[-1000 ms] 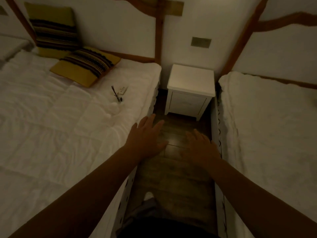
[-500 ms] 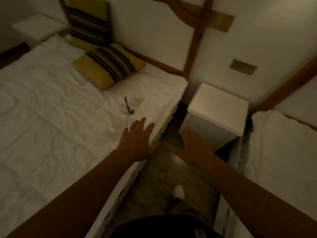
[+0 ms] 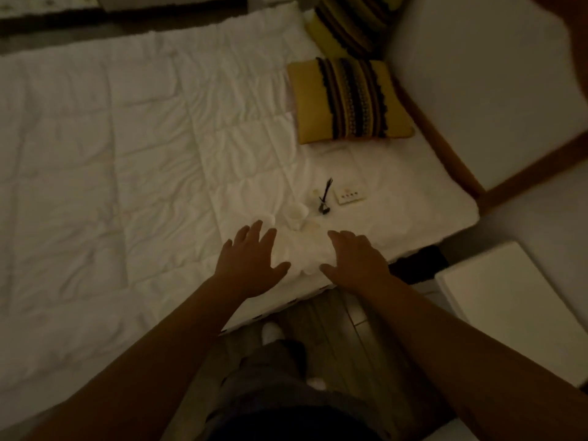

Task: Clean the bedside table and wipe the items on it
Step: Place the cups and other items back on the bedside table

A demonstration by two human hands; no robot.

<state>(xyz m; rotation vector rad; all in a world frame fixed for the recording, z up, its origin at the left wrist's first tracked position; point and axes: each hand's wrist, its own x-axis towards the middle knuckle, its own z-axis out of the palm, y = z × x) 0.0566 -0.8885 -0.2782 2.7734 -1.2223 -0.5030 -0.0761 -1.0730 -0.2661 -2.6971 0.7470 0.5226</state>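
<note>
The room is dim. The white bedside table (image 3: 506,294) stands at the right edge, its top bare. On the white bed (image 3: 127,154) lie a small white switch plate (image 3: 349,196), a dark thin object (image 3: 324,198) and some pale small items (image 3: 297,214) that I cannot make out. A crumpled white cloth (image 3: 302,249) lies near the bed's edge. My left hand (image 3: 249,262) hovers over the bed with fingers spread, holding nothing. My right hand (image 3: 358,259) is beside it, also spread, over the cloth's right side.
A yellow cushion with dark stripes (image 3: 350,100) lies near the headboard, with a second one (image 3: 350,23) behind it. A wooden floor strip (image 3: 334,316) runs between bed and table. My legs and white socks stand there.
The view has swung left from the bedside table onto the bed. Both hands have moved from over the floor gap to above the bed's edge near the small items.
</note>
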